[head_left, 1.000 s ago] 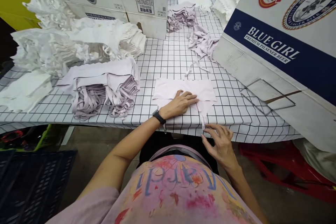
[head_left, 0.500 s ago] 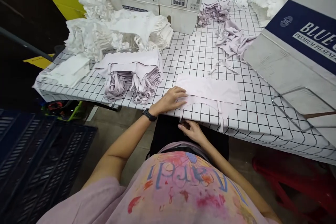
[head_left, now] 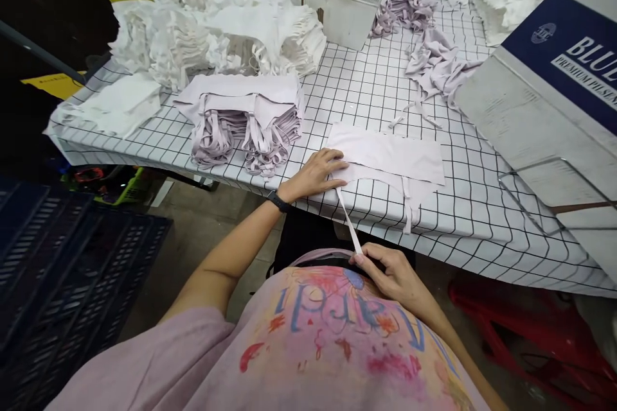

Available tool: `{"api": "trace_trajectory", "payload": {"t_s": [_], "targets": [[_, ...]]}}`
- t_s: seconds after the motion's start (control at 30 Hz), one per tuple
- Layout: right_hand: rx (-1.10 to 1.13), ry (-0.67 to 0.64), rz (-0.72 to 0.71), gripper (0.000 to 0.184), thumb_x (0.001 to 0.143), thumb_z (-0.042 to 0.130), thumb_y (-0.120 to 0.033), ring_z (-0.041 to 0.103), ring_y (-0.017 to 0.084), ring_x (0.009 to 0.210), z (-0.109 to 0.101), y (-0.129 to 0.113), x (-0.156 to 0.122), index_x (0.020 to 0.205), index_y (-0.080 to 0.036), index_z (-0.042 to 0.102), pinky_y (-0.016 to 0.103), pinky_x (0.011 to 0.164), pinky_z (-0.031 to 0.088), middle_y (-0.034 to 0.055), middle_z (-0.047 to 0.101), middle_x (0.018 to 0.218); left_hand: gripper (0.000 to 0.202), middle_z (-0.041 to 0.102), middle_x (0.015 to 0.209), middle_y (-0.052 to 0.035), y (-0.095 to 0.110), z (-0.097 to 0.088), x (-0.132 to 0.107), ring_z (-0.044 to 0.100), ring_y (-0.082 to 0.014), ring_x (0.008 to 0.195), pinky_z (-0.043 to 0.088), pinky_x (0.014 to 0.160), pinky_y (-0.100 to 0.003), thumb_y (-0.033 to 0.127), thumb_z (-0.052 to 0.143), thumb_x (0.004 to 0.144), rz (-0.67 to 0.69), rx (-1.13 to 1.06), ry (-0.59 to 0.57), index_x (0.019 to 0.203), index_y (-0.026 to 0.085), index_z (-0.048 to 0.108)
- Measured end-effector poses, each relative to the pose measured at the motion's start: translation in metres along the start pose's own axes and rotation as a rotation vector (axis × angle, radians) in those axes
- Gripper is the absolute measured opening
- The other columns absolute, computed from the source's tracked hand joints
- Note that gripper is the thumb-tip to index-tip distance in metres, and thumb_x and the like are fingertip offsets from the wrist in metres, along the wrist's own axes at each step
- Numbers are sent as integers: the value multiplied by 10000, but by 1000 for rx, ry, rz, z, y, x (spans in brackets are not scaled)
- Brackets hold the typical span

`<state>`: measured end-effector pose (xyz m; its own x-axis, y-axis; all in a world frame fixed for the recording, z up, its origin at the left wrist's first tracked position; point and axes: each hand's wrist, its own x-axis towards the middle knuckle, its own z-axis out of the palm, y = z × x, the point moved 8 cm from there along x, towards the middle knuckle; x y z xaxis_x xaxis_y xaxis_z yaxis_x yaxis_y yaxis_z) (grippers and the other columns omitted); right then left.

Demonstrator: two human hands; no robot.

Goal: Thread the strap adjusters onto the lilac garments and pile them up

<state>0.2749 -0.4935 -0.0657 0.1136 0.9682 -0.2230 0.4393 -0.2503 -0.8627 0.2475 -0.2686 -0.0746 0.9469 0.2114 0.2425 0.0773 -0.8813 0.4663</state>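
A pale lilac strappy top (head_left: pixel 385 157) lies flat on the checked tablecloth near the front edge. My left hand (head_left: pixel 318 173) rests on its left end, fingers stretched out and thumb apart. From beneath that hand a narrow strap (head_left: pixel 348 221) runs tight toward my body. The strap's far end is pinched between the thumb and fingers of my right hand (head_left: pixel 388 270), which is in front of my waist, off the table. A second strap (head_left: pixel 407 209) hangs loose from the top toward the table edge.
Left of the top sits a stack of lilac tops (head_left: pixel 245 112) with dangling straps. Behind it are white garment piles (head_left: pixel 164 38) and a carton (head_left: pixel 347 19). A tilted carton (head_left: pixel 530 96) stands right, near crumpled lilac fabric (head_left: pixel 436 64). A red stool (head_left: pixel 520 340) is below.
My right hand has come from under the table edge toward my body, drawing the strap out straight. My left hand stays on the top's left end. The view has shifted slightly.
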Motion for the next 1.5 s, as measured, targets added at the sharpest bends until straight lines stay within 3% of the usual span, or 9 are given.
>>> {"api": "trace_trajectory", "payload": {"t_s": [0.13,0.27,0.4,0.53,0.8,1.0,1.23,1.37,1.5], "targets": [[-179,78,-108,321,1052,486,-376,655,171,715,-7,-14,-16,944,-219,745,290,674,494,41,699,830,405,552,1386,-121,0,1,1,477,-280,1326,407,1169,-480,429,678,952,-7,17,-1,1299,222,639],[-562,262,-238,272,1050,510,-334,661,170,704,-22,-31,-36,1089,-211,750,296,673,492,57,710,832,426,542,1386,-135,0,1,1,472,-282,1326,403,1181,-472,435,675,953,4,22,7,1301,192,643],[-813,404,-428,141,1006,613,-205,624,140,671,-29,-60,-54,1071,-187,736,288,645,437,38,704,794,429,537,1385,-136,1,2,1,475,-289,1315,415,1172,-481,454,635,971,18,18,10,1308,189,643],[-855,392,-526,113,993,615,-122,594,124,657,-30,-82,-59,1049,-142,711,288,622,403,36,697,810,365,542,1372,-129,-1,3,1,476,-282,1309,412,1173,-472,386,554,1013,21,17,22,1307,192,650],[-796,323,-509,104,987,591,-89,616,153,748,-43,-97,-72,1004,-155,668,307,672,415,52,690,870,349,550,1373,-119,-2,3,1,483,-283,1308,415,1164,-503,373,523,1022,-1,-4,13,1309,217,645],[-654,299,-501,169,963,596,-42,615,181,818,-48,-97,-68,1079,-154,645,342,747,454,80,690,939,349,548,1375,-128,-1,2,0,482,-290,1302,416,1163,-505,362,541,1014,19,-14,28,1306,201,643],[-496,443,-555,273,871,669,15,644,181,866,-57,-103,-56,1057,-186,671,333,767,515,79,710,1006,342,551,1362,-132,3,1,0,484,-292,1295,427,1151,-508,357,531,1020,21,19,16,1303,197,635],[-62,359,-551,266,840,684,-1,713,196,935,-61,-98,-32,1008,-206,681,334,801,574,69,755,1054,324,562,1351,-133,3,2,1,496,-293,1285,437,1139,-513,343,533,1019,13,36,26,1290,199,637],[422,163,-348,143,858,717,-91,742,184,797,-48,-77,5,913,-223,707,300,697,592,37,785,896,320,562,1363,-135,2,2,0,498,-296,1293,454,1125,-506,337,550,1013,17,36,25,1288,196,635]]}}
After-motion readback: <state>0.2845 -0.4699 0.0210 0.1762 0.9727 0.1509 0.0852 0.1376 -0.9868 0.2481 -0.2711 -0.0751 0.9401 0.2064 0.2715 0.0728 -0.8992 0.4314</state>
